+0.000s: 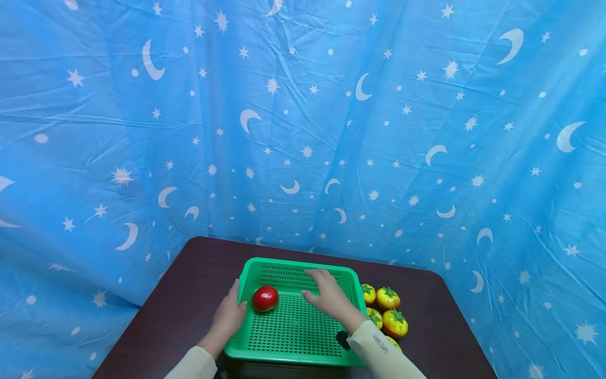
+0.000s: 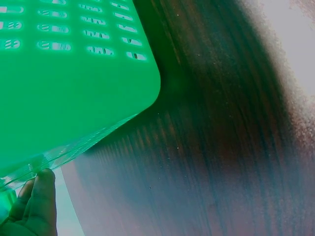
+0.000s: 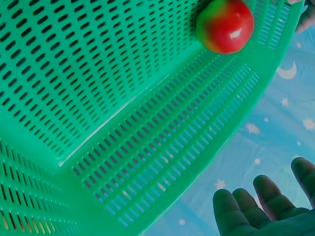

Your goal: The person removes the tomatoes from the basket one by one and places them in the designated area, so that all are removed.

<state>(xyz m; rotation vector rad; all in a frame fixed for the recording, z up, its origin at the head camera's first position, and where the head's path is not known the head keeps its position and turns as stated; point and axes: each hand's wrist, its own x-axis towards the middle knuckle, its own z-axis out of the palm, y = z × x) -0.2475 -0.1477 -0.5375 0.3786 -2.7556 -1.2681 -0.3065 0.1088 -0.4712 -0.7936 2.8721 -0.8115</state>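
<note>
A green plastic basket with slotted walls stands on the dark table. Inside, near its left wall, lies one shiny, round red fruit, also visible in the right wrist view. My left hand holds the basket's left side, thumb over the rim and fingers along the outer wall. In the left wrist view its fingers touch that wall. Over the basket's right half hovers my right hand, fingers spread, holding nothing. The right wrist view shows its fingers apart from the wall.
Several yellow-orange persimmon-like fruits with green leafy tops cluster against the basket's right side, partly hidden by the basket and right sleeve. The dark table has rounded far corners. A blue curtain with moons and stars hangs behind and at both sides.
</note>
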